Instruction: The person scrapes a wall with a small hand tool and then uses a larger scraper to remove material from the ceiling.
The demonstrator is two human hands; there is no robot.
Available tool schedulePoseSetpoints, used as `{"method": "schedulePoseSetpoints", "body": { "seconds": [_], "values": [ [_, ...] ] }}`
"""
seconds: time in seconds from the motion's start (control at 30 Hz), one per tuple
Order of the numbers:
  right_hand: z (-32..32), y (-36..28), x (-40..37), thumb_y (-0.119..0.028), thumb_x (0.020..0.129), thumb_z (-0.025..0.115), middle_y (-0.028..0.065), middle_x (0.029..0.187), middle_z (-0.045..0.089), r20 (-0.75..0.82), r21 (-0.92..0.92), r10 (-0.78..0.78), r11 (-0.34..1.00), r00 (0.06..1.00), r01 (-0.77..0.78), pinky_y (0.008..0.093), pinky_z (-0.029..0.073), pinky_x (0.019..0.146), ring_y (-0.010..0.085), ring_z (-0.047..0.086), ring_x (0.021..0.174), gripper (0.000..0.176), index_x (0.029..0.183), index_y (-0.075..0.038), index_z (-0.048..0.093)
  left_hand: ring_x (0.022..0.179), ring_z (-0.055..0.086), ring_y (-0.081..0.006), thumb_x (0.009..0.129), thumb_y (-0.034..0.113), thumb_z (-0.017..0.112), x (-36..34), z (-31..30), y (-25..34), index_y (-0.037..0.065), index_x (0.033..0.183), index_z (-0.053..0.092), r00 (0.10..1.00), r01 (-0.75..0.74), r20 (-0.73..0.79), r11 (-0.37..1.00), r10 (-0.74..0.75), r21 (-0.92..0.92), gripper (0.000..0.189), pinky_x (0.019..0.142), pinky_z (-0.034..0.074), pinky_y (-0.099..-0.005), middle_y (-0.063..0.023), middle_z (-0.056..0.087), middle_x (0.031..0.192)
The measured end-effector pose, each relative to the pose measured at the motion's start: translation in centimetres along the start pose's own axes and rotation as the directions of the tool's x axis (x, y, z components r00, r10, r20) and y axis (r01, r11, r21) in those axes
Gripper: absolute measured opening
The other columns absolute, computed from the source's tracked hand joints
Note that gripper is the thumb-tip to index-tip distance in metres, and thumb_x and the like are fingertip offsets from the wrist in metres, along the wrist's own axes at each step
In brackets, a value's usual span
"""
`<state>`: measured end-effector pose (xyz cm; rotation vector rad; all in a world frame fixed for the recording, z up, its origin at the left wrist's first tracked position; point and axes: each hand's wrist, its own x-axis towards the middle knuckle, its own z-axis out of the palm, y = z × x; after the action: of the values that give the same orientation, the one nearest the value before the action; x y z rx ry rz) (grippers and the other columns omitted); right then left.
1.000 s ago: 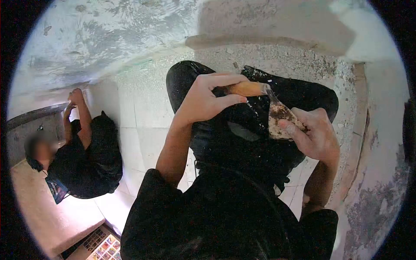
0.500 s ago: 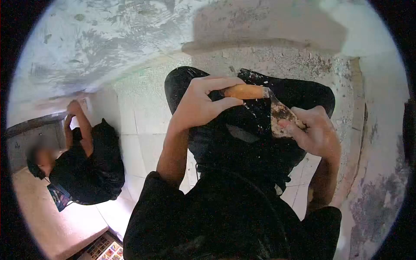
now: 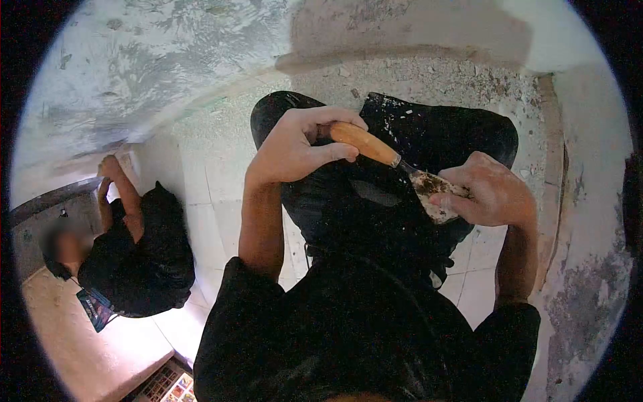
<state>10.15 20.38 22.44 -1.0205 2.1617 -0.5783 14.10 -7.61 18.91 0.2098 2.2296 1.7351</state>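
My left hand (image 3: 295,144) is closed on the wooden handle (image 3: 365,142) of a scraper, thumb on the near side and fingers on the far side. The scraper's blade (image 3: 429,194) slants down to the right, coated with pale and brown crumbly residue. My right hand (image 3: 492,191) is closed on the blade's right edge, thumb lying over the dirty face and fingers behind it. The tool is held above my crossed legs (image 3: 442,130), whose black trousers are speckled with white flakes.
White tiles (image 3: 221,228) form the floor, with paint chips scattered along the wall base (image 3: 442,74). Patchy walls stand ahead and at right (image 3: 589,201). Another person (image 3: 144,254) in dark clothes sits at left, hands raised to the wall. A patterned box (image 3: 177,388) lies at lower left.
My left hand has shifted left and the scraper has turned, its handle now sloping down toward the blade. My right hand has moved slightly right, its thumb still on the blade.
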Motion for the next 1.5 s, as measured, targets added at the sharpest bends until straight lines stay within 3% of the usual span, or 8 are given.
{"method": "schedulePoseSetpoints", "body": {
  "seconds": [0.3,0.5,0.67,0.9,1.07,1.3,1.4,1.5],
  "values": [
    [0.6,0.2,0.3,-0.033,0.077,0.062,0.0100,0.064,0.054,-0.079,0.041,-0.053,0.998,0.995,0.056,0.0357,0.037,0.064,0.0255,0.048,0.065,0.023,0.079,-0.010,0.064,0.072,0.061,-0.0158,0.073,-0.001,0.065,-0.6,1.2,-1.3,-0.004,0.101,0.057,0.999,0.019,-0.042,0.966,-0.031,-0.259,0.029,0.066,0.049,-0.0259,-0.0113,0.061,0.087],
    [-1.6,0.7,1.4,-0.034,0.074,0.065,0.0093,0.066,0.057,0.103,-0.036,-0.089,0.995,0.991,0.094,0.0358,0.039,0.064,0.0245,0.049,0.065,0.026,0.074,-0.008,0.064,0.070,0.059,-0.0128,0.073,0.005,0.066,-0.6,1.3,-1.3,-0.002,0.099,0.060,0.986,0.126,0.128,0.981,-0.107,-0.145,0.027,0.067,0.048,-0.0247,-0.0085,0.062,0.086],
    [-1.4,1.4,2.9,-0.033,0.070,0.065,0.0129,0.075,0.058,0.143,0.044,-0.251,0.968,0.957,0.248,0.0360,0.045,0.069,0.0288,0.055,0.078,0.031,0.078,-0.003,0.064,0.077,0.058,-0.0148,0.072,0.014,0.066,0.0,1.5,-1.2,0.003,0.097,0.063,0.948,-0.165,0.294,0.978,0.122,0.127,0.028,0.072,0.046,-0.0281,-0.0081,0.064,0.087],
    [-1.8,1.4,4.4,-0.033,0.068,0.065,0.0126,0.076,0.058,0.270,-0.052,-0.201,0.973,0.942,0.223,0.0359,0.045,0.069,0.0281,0.055,0.082,0.033,0.076,-0.001,0.062,0.077,0.056,-0.0132,0.076,0.015,0.062,-1.5,3.8,-2.0,0.002,0.099,0.060,0.994,0.038,0.100,0.999,-0.039,0.019,0.026,0.069,0.044,-0.0261,-0.0069,0.061,0.087],
    [-1.2,2.0,5.3,-0.029,0.072,0.062,0.0130,0.050,0.049,0.177,0.061,-0.460,0.888,0.870,0.457,0.0348,0.039,0.051,0.0250,0.046,0.048,0.031,0.063,0.000,0.057,0.076,0.055,-0.0125,0.076,0.014,0.062,-1.7,3.9,-1.4,0.001,0.098,0.060,0.986,0.056,0.159,0.998,-0.058,0.011,0.025,0.069,0.044,-0.0256,-0.0058,0.060,0.086],
    [-3.0,1.9,3.6,-0.031,0.074,0.064,0.0073,0.050,0.054,0.260,0.230,-0.125,0.971,0.957,0.065,0.0273,0.039,0.040,0.0112,0.049,0.043,0.031,0.069,-0.001,0.058,0.077,0.054,-0.0116,0.077,0.017,0.062,-1.5,4.7,-2.8,0.000,0.098,0.060,0.977,0.136,0.174,0.988,-0.122,-0.067,0.027,0.070,0.044,-0.0260,-0.0054,0.060,0.086],
    [-2.5,5.8,0.2,-0.030,0.073,0.068,0.0076,0.066,0.063,0.152,0.589,0.036,0.799,0.988,-0.120,0.0196,0.041,0.041,0.0072,0.055,0.050,0.035,0.094,-0.005,0.059,0.075,0.053,-0.0109,0.078,0.017,0.062,-3.3,4.2,-4.6,0.000,0.100,0.059,0.994,0.089,0.071,0.989,-0.081,-0.118,0.028,0.068,0.044,-0.0263,-0.0049,0.060,0.086],
    [2.4,7.9,-1.1,-0.014,0.068,0.071,0.0089,0.093,0.063,-0.114,0.920,-0.245,0.340,0.963,0.195,0.0253,0.048,0.062,0.0135,0.059,0.072,0.056,0.117,-0.004,0.047,0.072,0.052,-0.0115,0.080,0.018,0.060,-6.1,4.7,-8.0,0.000,0.102,0.057,0.983,0.144,-0.067,0.942,-0.172,-0.304,0.029,0.063,0.044,-0.0257,-0.0054,0.058,0.083]
  ]
}}
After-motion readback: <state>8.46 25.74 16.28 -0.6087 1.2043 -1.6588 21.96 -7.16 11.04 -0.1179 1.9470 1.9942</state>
